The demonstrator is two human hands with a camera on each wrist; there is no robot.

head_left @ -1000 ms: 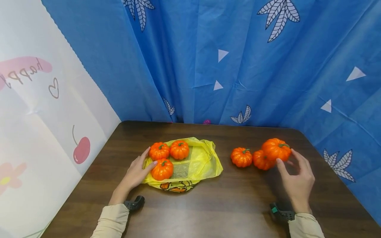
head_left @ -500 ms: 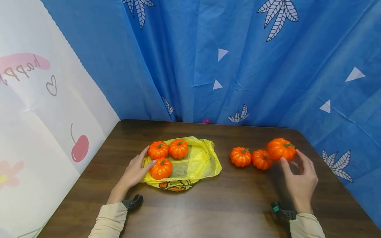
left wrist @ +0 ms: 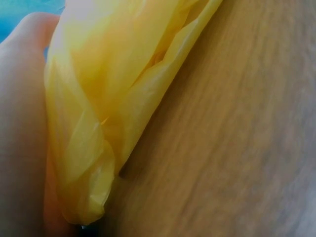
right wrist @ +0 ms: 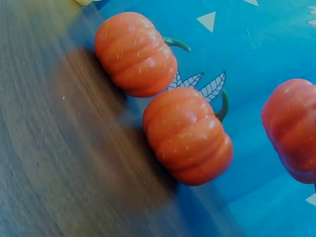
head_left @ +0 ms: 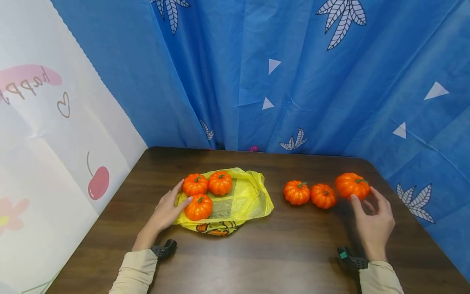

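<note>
A yellow plastic bag (head_left: 253, 200) lies on its side with its mouth spread, three small orange pumpkins (head_left: 198, 207) in its left part. My left hand (head_left: 167, 209) holds the bag's left end, thumb and index finger spread by the pumpkins. In the left wrist view, the bag's folds (left wrist: 113, 98) press against the hand; most fingers are hidden. On the right, my right hand (head_left: 374, 222) grips another orange pumpkin (head_left: 351, 185) with a green stem, apparently above the table. The right wrist view catches only part of this pumpkin (right wrist: 294, 131).
Two more orange pumpkins (head_left: 296, 192) (head_left: 323, 196) sit side by side on the brown wooden table (head_left: 279, 257), between the bag and my right hand. A blue patterned curtain (head_left: 220, 81) hangs behind the table, and a white printed sheet (head_left: 44, 163) borders its left side.
My right hand has moved a little to the right with its pumpkin, away from the two pumpkins beside it. My left hand and the bag stay in place.
</note>
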